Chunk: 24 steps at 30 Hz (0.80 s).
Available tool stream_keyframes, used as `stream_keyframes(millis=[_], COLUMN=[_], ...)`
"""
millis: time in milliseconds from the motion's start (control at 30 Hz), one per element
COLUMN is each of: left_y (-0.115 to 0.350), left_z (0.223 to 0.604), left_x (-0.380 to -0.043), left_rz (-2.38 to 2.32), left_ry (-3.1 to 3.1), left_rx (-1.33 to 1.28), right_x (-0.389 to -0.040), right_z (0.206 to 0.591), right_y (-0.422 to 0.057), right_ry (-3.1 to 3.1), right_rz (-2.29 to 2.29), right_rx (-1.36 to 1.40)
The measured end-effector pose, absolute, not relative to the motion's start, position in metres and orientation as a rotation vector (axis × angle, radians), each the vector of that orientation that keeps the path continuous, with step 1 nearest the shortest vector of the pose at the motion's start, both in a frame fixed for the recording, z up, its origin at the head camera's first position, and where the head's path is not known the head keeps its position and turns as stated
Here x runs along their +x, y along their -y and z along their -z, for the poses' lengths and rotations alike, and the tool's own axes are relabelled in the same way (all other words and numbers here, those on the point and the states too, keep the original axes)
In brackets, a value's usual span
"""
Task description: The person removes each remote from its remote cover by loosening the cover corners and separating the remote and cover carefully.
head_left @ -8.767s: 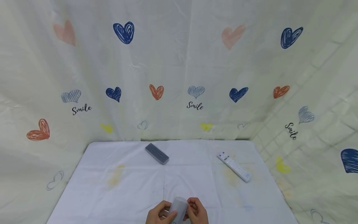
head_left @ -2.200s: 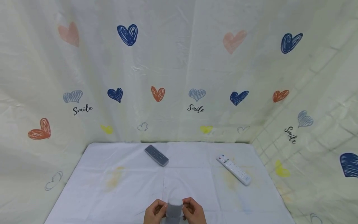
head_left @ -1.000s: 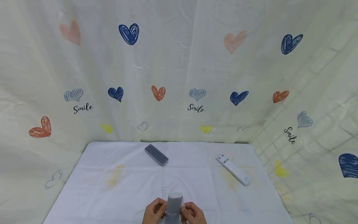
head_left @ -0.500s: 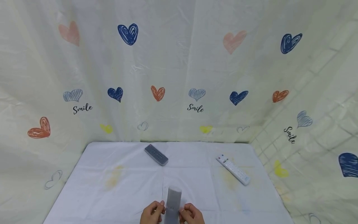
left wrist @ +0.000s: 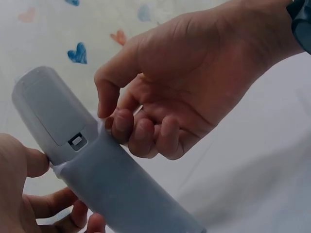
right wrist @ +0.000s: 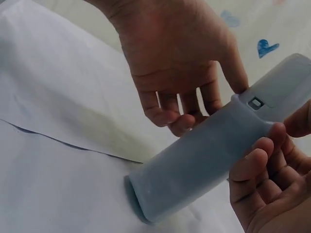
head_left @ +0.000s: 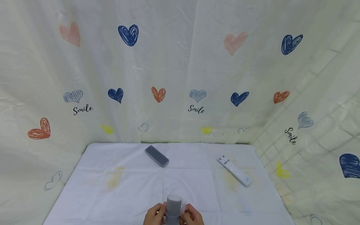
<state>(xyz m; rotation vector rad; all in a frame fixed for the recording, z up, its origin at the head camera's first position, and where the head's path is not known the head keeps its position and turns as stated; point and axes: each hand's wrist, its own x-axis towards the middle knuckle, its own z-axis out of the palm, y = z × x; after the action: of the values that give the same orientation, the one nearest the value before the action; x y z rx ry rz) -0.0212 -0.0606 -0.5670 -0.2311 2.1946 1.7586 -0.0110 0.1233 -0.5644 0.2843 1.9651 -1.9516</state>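
Between my hands, at the near edge of the head view, is a grey remote control (head_left: pixel 173 204), back side up. Its battery cover (left wrist: pixel 56 114) and latch show bare at the far end. A soft grey-blue sleeve (right wrist: pixel 189 165) wraps the rest, its rim lying just by the latch. My left hand (head_left: pixel 153 214) holds the left side, thumb at the sleeve's rim and fingers bent beneath. On the right, my right hand (head_left: pixel 192 215) pinches the rim between thumb and index finger, the other fingers curled. The keys face away, hidden.
A dark grey remote (head_left: pixel 157 156) lies at the back of the white-covered table (head_left: pixel 126 193). Farther right lies a white remote (head_left: pixel 234 170). A curtain printed with hearts (head_left: pixel 180 72) hangs behind the table and along its sides.
Earlier the remote tilted right with the left thumb across it; now it points straight away. Over the last half second its far end has drawn nearer. The two table remotes stay put.
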Motion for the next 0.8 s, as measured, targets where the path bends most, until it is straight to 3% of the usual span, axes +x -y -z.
stream_keyframes(millis=[800], left_y=[0.063], left_z=[0.569], left_x=[-0.024], left_rz=[-2.030], left_ry=[-1.837], left_rx=[-0.213], right_x=[-0.007], right_z=[0.563], right_y=[-0.128], right_ry=[-1.940], right_rz=[2.015], right_rx=[0.259])
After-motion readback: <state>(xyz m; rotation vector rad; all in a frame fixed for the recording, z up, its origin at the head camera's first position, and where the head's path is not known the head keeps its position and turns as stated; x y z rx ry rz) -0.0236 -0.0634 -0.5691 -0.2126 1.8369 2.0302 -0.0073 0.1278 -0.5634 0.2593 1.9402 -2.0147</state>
